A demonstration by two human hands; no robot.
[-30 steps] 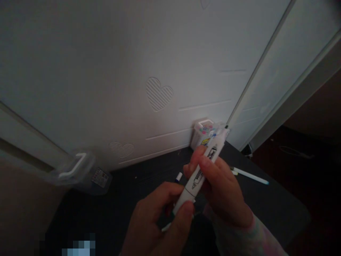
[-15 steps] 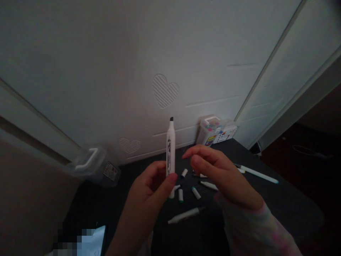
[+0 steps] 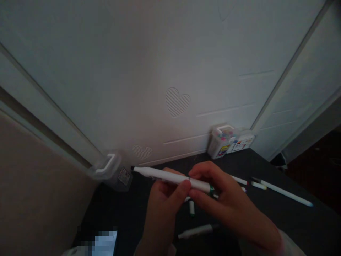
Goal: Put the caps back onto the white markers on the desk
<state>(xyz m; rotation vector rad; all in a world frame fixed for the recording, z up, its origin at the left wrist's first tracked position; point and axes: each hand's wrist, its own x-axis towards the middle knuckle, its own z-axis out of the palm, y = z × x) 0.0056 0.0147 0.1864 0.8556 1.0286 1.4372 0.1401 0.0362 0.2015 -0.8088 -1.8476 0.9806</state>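
Both hands hold one white marker (image 3: 162, 175) level over the dark table (image 3: 287, 220). Its bare dark tip points left, toward a clear box. My left hand (image 3: 165, 202) pinches the barrel near the middle. My right hand (image 3: 223, 199) is closed round the marker's right end, where a green band shows. Under the hands lie a small cap (image 3: 191, 208) and another marker (image 3: 198, 231).
A clear lidded box (image 3: 113, 172) stands at the left against the white wall. A tub of coloured markers (image 3: 222, 140) stands at the back by the wall. More pens (image 3: 282, 192) lie to the right. A lit screen (image 3: 105, 243) shows at the lower left.
The marker went from upright in my left hand to level, tip pointing left. My right hand, open and apart before, has closed on its right end. The view shifted.
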